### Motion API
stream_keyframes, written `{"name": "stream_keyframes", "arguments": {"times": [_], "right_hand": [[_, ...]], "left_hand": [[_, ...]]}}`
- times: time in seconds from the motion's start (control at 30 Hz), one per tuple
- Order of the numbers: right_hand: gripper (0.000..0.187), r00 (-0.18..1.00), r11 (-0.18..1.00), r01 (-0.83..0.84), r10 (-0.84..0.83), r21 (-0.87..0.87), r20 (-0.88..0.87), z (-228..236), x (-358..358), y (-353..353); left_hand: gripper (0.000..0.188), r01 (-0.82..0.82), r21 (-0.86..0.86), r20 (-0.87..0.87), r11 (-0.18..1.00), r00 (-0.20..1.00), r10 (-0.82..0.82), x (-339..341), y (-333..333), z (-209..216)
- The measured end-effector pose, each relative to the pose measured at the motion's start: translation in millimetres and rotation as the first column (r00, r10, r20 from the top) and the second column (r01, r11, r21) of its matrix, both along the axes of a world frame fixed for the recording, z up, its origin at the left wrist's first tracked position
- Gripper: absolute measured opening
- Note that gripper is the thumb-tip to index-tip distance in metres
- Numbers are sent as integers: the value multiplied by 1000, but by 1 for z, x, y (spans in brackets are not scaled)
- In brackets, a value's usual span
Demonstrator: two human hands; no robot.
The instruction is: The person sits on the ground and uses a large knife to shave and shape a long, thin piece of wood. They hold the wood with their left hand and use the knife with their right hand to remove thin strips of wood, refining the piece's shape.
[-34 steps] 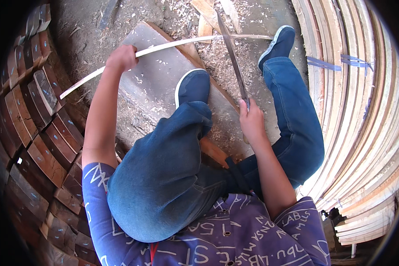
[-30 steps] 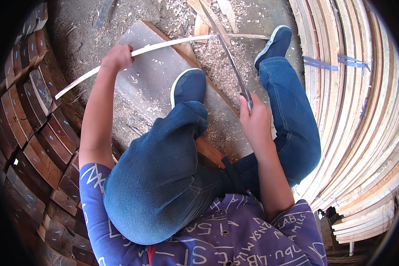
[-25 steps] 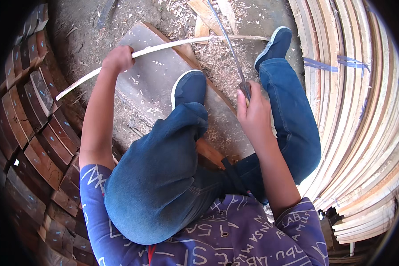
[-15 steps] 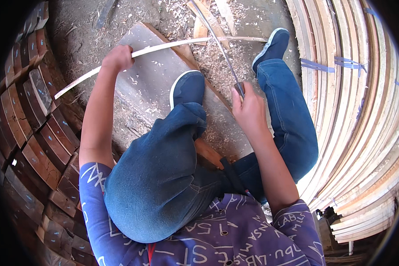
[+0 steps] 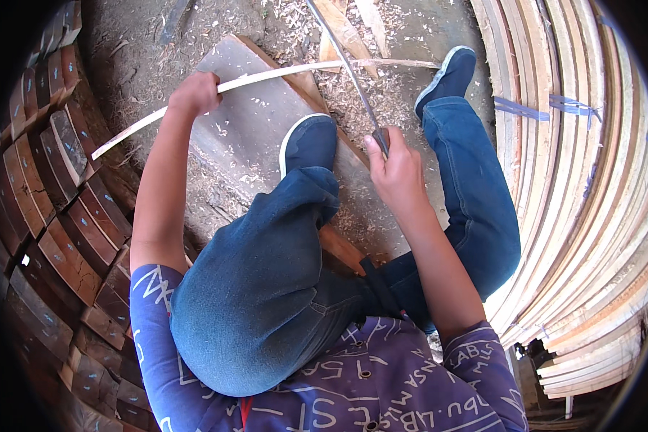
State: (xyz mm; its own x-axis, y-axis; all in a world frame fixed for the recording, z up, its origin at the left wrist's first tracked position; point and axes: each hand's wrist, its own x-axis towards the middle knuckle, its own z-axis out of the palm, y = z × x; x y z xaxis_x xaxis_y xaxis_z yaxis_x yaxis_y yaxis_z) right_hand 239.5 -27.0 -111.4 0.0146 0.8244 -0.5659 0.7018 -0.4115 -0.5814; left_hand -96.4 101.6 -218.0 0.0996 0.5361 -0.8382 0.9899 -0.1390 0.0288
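Note:
My left hand (image 5: pixel 194 92) grips a long thin pale wooden strip (image 5: pixel 281 73) that runs from lower left to upper right across a flat grey board (image 5: pixel 255 137). A long narrow blade (image 5: pixel 345 65) is held by its handle in my right hand (image 5: pixel 396 169), its edge laid across the strip near the middle. My left foot in a blue shoe (image 5: pixel 308 142) presses on the board. The other blue shoe (image 5: pixel 450 72) rests on the ground to the right.
Wood shavings (image 5: pixel 367 93) litter the ground around the board. Stacked reddish-brown wooden blocks (image 5: pixel 57 216) line the left side. A tall pile of pale curved wooden strips (image 5: pixel 590 201) fills the right. Loose wooden offcuts (image 5: pixel 342 25) lie at the top.
My right hand has drawn the blade back toward me and to the left along the strip. The left hand keeps its hold on the strip in the same place.

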Motion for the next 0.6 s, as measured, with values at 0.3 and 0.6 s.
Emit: {"name": "stream_keyframes", "arguments": {"times": [0.3, 0.6], "right_hand": [[36, 978, 958, 68, -8, -278, 211, -65, 29, -31], [37, 997, 993, -57, 62, 99, -46, -4, -15, 9]], "left_hand": [[23, 36, 50, 26, 998, 999, -38, 6, 1, -11], [23, 6, -17, -12, 1000, 1000, -7, -9, -5, -14]]}}
